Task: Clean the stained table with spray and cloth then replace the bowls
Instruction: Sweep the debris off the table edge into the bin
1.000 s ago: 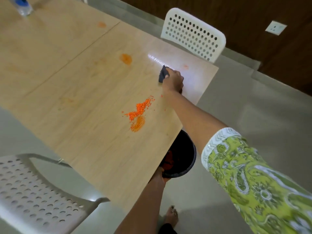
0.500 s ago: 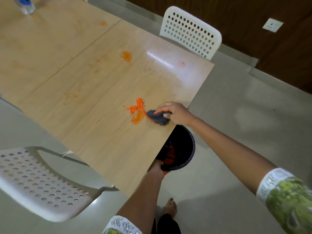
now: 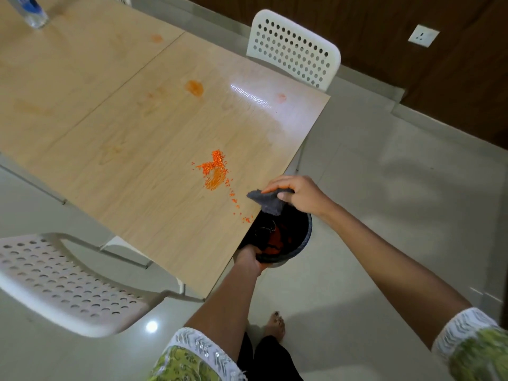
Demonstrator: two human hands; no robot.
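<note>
Right hand [image 3: 298, 194] pinching soft, limp grey cloth [image 3: 268, 201] at table [image 3: 137, 149] edge; left hand [image 3: 248, 261] gripping bowl [image 3: 303, 237] rim; likely rigid, light.

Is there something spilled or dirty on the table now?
Yes. Orange grains lie scattered near the table edge, trailing toward the dark bowl below it. Dried orange stains also mark the wood.

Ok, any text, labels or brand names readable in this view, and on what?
None can be read.
bottle at the table's far corner: blue label, too blurred and cut off by the frame to read.
wall socket: no legible marking.
cloth, bowl, chairs: no print visible.
</note>
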